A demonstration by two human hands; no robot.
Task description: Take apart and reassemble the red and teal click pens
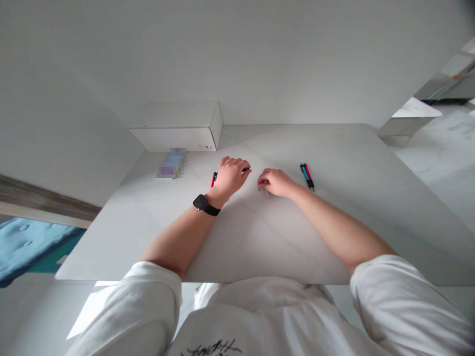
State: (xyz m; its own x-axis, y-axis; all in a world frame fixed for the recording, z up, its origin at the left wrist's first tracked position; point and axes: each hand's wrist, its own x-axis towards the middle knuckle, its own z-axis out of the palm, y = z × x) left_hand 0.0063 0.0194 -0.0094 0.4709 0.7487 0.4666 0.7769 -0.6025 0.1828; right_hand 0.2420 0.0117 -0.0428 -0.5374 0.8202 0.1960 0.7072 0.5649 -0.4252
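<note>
My left hand (233, 175), wearing a black watch (201, 201), is over the middle of the table with its fingers pinched on a small black piece (245, 169), probably part of a pen. Behind that wrist, a red and black pen part (214, 179) shows, the rest hidden by the hand. Just to the right, my right hand (276, 182) is closed in a pinch. A small thin piece (259, 188) pokes out below its fingertips, too small to name. Near it is another slim pale piece (267, 194). The hands are apart.
Two pens, one teal and black (306, 173), the other red and black, lie side by side right of my right hand. A white box (174, 138) stands against the wall at the back left, with a blurred flat packet (171, 163) before it. All are on a white table (352, 158).
</note>
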